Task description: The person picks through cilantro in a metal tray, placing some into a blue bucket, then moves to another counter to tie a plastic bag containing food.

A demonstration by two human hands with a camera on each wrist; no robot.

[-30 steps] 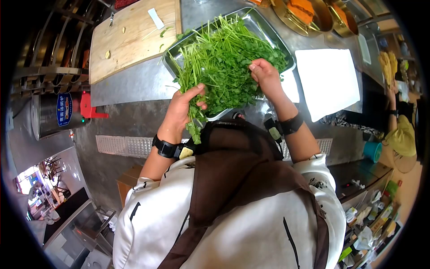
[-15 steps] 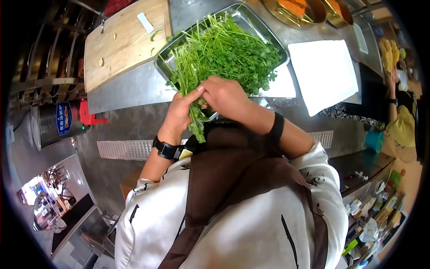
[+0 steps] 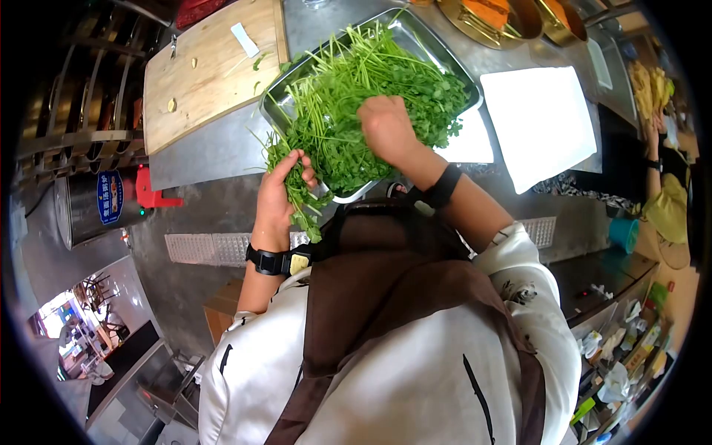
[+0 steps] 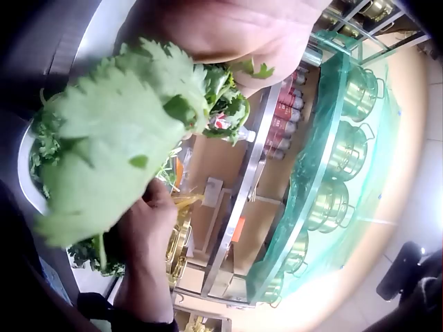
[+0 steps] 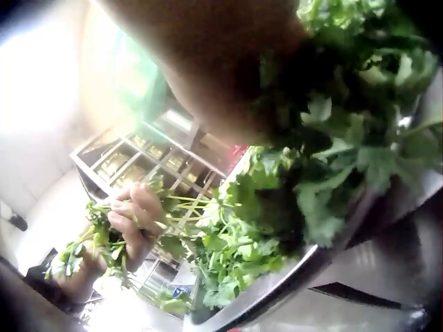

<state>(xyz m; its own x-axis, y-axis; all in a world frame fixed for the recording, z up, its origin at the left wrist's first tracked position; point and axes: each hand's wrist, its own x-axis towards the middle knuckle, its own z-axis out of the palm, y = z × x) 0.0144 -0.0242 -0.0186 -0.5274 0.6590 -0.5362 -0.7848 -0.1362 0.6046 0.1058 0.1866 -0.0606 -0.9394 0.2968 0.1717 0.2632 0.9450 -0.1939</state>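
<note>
Leafy green herbs [image 3: 341, 111] with pale stems fill a metal tray [image 3: 475, 87]. At the tray's near left corner the left hand [image 3: 276, 194] grips a small bunch [image 3: 304, 204], its leaves hanging below the palm. In the right wrist view the left hand [image 5: 135, 218] shows its fingers curled round stems. Over the middle of the pile is the right hand [image 3: 386, 127], knuckles up and fingers bent down among the greens; its fingertips are hidden. Large leaves [image 4: 118, 138] block much of the left wrist view.
A wooden board [image 3: 215, 67] with a white strip [image 3: 245, 40] lies left of the tray. White sheet-like material [image 3: 540, 126] is on the right. Brass pans [image 3: 493, 21] stand at the back right. Another person's arm [image 3: 654, 152] shows at far right.
The right hand went from the pile to the left hand, then back over the pile. The left hand has shifted slightly left and down, still gripping its bunch.
</note>
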